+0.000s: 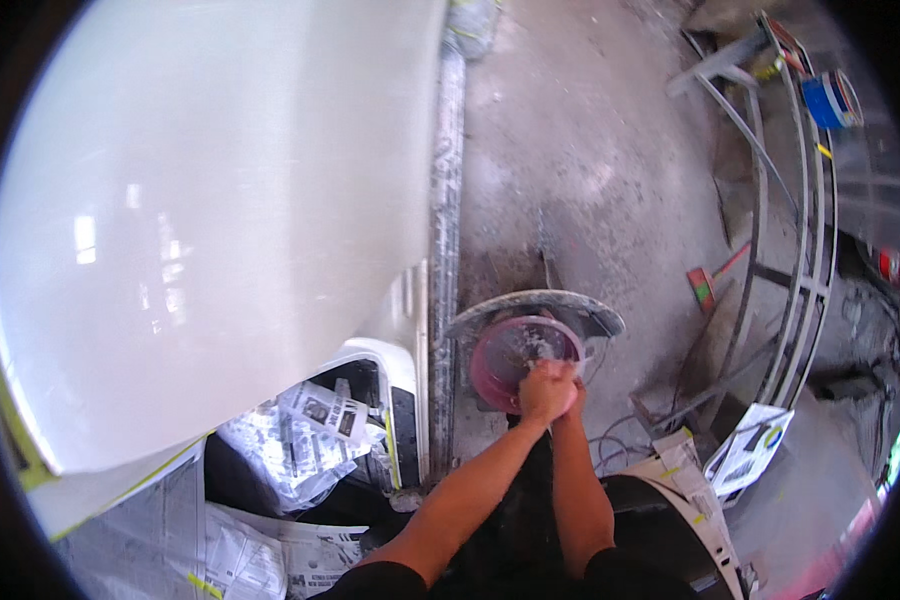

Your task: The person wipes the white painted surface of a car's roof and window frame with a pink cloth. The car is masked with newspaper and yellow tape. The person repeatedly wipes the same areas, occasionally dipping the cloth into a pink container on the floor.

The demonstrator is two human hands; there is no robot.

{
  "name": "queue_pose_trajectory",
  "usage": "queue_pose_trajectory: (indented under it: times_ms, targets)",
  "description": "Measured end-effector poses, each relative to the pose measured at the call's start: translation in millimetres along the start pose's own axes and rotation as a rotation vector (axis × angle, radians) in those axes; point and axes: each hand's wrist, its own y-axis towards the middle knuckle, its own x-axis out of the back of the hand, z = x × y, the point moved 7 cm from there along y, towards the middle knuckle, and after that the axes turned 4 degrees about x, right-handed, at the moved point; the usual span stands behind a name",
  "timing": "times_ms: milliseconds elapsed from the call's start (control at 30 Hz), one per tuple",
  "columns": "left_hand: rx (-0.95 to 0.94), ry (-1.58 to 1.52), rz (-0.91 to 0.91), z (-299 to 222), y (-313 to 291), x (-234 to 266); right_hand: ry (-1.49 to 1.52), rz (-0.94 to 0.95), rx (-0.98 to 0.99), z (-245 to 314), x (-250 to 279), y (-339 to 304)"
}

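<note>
My left hand [546, 394] and my right hand [575, 398] are pressed together, fingers closed, above the near right rim of a pink round basin [488, 376]. A pale bit shows beside the fingers, but what they grip is too hidden to name. Some whitish patches lie inside the basin, just past my hands. The basin rests on a low support, with a curved dark panel [536, 298] arching behind its far side.
A glossy white vehicle panel [220, 200] fills the left, with newspaper masking [335, 410] below it. On the right stands a long metal frame [760, 200] with a blue can [830, 100] on it. A red-and-green block [701, 289] lies on the concrete floor [590, 150].
</note>
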Motion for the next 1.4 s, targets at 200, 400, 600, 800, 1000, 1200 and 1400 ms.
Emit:
queue_pose_trajectory:
  times_ms: [200, 400, 600, 800, 1000, 1200, 1400]
  targets:
    - [-0.056, 0.127, 0.162, -61, -28, 9, -0.020, 0.133, 0.461, 55, 51, -17]
    - [-0.087, -0.314, 0.310, -100, -44, 50, -0.037, 0.141, 0.948, 148, 120, -62]
    - [-0.168, -0.590, 0.798, -149, -142, 228, 0.109, 0.195, 1.241, 232, 148, -152]
    - [-0.769, -0.735, 0.471, -215, -267, 448, 0.072, 0.636, 1.237, 271, 92, -196]
    - [-1.030, 0.226, -0.581, -347, -467, 670, -0.038, 1.074, 1.119, 259, 87, -293]
    - [-1.107, 0.904, -1.473, -438, -524, 777, -0.135, 1.095, 1.182, 218, 83, -305]
    - [-0.934, 1.419, -2.048, -427, -538, 838, -0.248, 1.216, 1.421, 199, 56, -292]
